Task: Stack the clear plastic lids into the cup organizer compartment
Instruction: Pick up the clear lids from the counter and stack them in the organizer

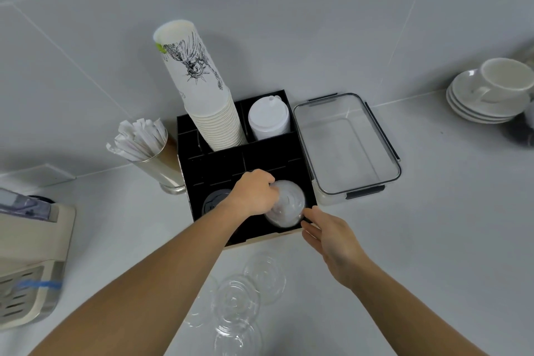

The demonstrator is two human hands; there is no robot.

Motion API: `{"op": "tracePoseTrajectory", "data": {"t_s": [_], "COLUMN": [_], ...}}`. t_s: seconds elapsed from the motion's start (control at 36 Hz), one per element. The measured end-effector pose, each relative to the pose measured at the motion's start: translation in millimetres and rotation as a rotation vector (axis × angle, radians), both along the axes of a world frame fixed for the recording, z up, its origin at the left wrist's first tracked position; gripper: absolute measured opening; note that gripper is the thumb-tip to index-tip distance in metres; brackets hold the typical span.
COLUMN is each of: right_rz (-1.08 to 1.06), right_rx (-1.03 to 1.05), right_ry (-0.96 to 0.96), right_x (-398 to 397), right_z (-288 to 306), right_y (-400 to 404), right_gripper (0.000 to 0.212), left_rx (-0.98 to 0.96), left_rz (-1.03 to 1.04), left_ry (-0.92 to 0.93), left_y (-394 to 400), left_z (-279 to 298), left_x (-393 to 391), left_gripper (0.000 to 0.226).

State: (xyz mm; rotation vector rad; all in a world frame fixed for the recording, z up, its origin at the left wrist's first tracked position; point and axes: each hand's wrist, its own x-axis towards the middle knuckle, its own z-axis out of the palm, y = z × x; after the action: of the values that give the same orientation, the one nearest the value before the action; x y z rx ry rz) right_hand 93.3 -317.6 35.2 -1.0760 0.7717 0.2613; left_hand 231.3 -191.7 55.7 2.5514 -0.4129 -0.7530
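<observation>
left hand (pixel 254 195) grips clear lid (pixel 289 205) (front-right compartment) | right hand (pixel 332 237) open

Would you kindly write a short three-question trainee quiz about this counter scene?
1. True or false: the left hand holds a stack of clear plastic lids over the black cup organizer.
2. Which stands right of the organizer: A) clear rectangular container, B) glass of wrapped straws?
3. Where do loose clear lids lie?

Key: 1 true; 2 A; 3 on the white counter, in front of the organizer.
</observation>
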Motion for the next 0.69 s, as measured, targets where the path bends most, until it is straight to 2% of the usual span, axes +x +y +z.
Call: {"op": "tracePoseTrajectory", "data": {"t_s": [0.08, 0.25, 0.39, 0.44, 0.61, 0.69], "right_rz": [-0.001, 0.031, 0.069, 0.107, 0.208, 0.266], "right_rx": [-0.031, -0.078, -0.089, -0.094, -0.086, -0.091], "right_ry": [-0.015, -0.033, -0.019, -0.008, 0.037, 0.058], "right_x": [-3, -15, -23, -26, -29, -30], "right_z": [2, 1, -3, -6, -17, -22], "right_y": [-3, 0, 15, 21, 41, 50], "right_gripper": [0.027, 0.016, 0.016, 0.019, 0.017, 0.017], "left_rx": [-0.059, -0.249, -0.344, -0.353, -0.415, -0.397], "left_rz": [0.014, 0.088, 0.233, 0.305, 0.508, 0.577], "left_ry": [-0.031, 0.001, 0.059, 0.087, 0.150, 0.149], "left_y": [6, 39, 72, 86, 128, 148], "left_z": [2, 1, 2, 2, -3, -12], "left_x": [-3, -29, -62, -73, -105, -124], "left_gripper": [0.033, 0.028, 0.011, 0.022, 0.015, 0.022]}}
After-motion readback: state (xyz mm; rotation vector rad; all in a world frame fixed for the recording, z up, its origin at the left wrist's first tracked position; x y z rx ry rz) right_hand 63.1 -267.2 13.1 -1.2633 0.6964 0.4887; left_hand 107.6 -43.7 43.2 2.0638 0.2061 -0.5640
